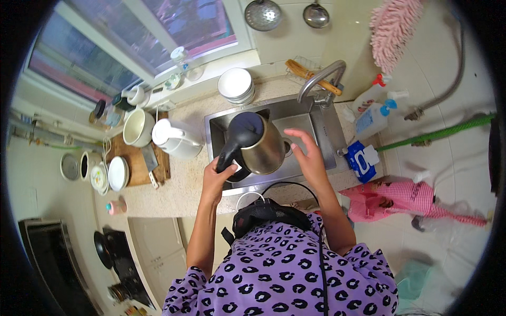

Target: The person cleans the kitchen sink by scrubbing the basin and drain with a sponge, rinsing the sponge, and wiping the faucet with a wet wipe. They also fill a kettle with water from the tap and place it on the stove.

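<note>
An electric kettle [265, 152] with a brushed metal body, black lid and black handle is held over the stainless steel sink [316, 158]. My left hand [216, 175] grips the kettle's handle. To the right of the kettle is my right hand [306, 152], fingers apart and holding nothing; a small gap seems to separate it from the metal body. The kettle hides much of the basin's left part. Behind it, the curved faucet [322, 79] rises at the sink's back right corner.
A stack of white bowls [235, 85] stands behind the sink. Left are a white electric kettle [176, 138] and a cutting board [136, 173] bearing a cleaver [150, 162]. On the right are a blue wipes pack [360, 161], a pump bottle [371, 120] and a green hose [435, 132].
</note>
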### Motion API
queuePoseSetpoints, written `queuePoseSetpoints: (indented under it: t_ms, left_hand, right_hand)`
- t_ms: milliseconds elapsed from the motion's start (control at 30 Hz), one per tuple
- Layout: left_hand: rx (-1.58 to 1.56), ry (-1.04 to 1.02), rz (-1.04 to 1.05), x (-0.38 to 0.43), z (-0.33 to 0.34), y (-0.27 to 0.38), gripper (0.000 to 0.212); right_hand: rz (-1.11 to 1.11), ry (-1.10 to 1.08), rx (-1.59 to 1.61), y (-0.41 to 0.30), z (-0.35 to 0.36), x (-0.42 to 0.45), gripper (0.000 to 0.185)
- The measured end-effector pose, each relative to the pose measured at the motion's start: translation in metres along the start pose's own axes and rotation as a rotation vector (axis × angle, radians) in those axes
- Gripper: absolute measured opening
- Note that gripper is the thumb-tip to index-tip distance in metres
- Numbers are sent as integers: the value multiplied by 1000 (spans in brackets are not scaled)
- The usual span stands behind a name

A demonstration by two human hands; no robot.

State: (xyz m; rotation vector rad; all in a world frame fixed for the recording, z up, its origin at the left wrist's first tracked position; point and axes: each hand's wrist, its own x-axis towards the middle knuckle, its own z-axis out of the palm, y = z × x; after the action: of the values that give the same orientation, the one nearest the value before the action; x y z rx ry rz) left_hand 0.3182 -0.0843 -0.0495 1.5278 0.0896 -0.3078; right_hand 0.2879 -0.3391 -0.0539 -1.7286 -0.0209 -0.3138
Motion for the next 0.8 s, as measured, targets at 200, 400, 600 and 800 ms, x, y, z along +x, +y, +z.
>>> queuePoseSetpoints:
  t_ms: [200, 400, 600, 800]
  left_hand:
    - [326, 3, 47, -13, 13, -11, 23]
    - [306, 73, 67, -23, 17, -10, 23]
    - [388, 59, 94, -19, 15, -17, 26]
    - [545, 117, 104, -13, 22, -29, 31]
  right_hand:
    - [-185, -107, -190, -17, 15, 27, 32]
    - [-239, -129, -414, -11, 31, 38, 38]
    - [-216, -156, -456, -5, 48, 48, 40]
    - [-312, -92, -685, -43, 57, 47, 41]
